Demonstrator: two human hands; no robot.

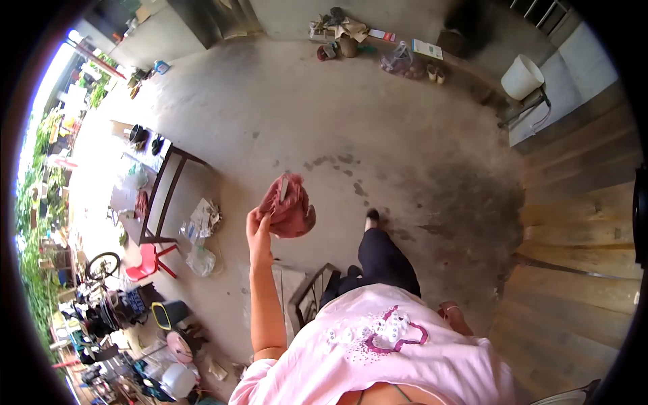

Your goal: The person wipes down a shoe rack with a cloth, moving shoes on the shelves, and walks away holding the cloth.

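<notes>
My left hand (260,228) is raised out in front of me at the left, its fingers closed on the edge of a crumpled reddish cloth (293,212). A short pale strip shows on the cloth's upper part, and its edges look ragged. The cloth hangs over the concrete floor, touching nothing else that I can see. Low beside my body, my right hand (451,310) shows only in part past the pink shirt. Its fingers are too small and hidden to make out.
Wet marks (344,162) spot the concrete floor (223,101). To the left stand a table (169,182), a red chair (145,263) and plastic bags (201,260). A white bucket (522,77) is at the upper right, near wooden boards (574,236).
</notes>
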